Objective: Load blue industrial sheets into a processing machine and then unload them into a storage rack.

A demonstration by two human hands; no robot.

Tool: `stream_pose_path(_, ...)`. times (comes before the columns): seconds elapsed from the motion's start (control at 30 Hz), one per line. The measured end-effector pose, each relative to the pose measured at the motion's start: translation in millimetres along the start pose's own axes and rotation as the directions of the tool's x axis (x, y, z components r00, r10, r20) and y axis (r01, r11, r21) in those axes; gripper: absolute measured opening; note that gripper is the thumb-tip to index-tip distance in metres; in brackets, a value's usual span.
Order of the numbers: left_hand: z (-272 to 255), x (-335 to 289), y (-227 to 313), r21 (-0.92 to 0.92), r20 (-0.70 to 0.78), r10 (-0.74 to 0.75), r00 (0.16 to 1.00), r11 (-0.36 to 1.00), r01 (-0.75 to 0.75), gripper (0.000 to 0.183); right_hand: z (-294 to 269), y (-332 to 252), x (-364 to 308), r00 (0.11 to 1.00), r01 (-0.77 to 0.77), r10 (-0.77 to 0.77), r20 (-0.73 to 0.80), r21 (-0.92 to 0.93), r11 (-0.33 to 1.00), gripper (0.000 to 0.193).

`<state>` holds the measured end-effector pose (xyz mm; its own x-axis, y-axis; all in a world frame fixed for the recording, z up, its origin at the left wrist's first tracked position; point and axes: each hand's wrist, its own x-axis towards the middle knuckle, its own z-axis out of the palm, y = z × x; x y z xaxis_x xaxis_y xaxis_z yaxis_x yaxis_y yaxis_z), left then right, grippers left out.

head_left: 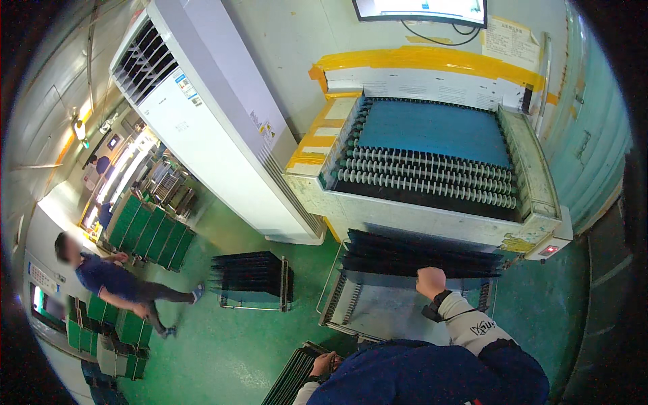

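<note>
Panels point(405, 255), dark and thin, are held leaning in a wire rack point(331, 304) below a roller machine point(351, 209) in the head view, their far edges lost in shadow. At their near side the right hand point(430, 282) is seen from behind, its fingers curled inward; whether an edge is pinched cannot be told. The left hand point(322, 364) is placed at a second rack point(293, 379), half hidden by the person's torso point(418, 378); its fingers look bent, but their grip cannot be made out. That rack is cut off by the lower border, and a screen point(422, 8) by the upper. The glossy green floor point(202, 344) is shared by a third rack point(253, 308) and a co-worker point(121, 277). Beside the machine, a tall white cabinet point(223, 142) is stood.
</note>
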<state>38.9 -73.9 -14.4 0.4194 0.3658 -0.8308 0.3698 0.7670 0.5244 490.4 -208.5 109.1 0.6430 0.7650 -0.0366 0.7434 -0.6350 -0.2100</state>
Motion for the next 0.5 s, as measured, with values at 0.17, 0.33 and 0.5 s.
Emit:
stream_pose_path(0.17,12.3,-7.2,6.6,0.055,-0.103,-0.002,0.995,0.998,0.008,0.020,1.3,5.0,-0.9,1.000,-0.012,0.012,0.019,-0.009,1.000,0.018)
stream_pose_path(0.33,15.2,-7.1,8.8,0.046,-0.065,0.015,0.998,0.999,-0.012,0.021,-1.5,6.4,-2.8,1.000,-0.003,0.003,0.008,-0.003,1.000,0.018)
stream_pose_path(0.5,-11.5,10.7,-14.3,0.044,0.008,0.016,1.000,0.999,-0.016,0.022,-1.6,-3.7,1.9,1.000,0.021,-0.021,-0.004,0.011,1.000,0.017)
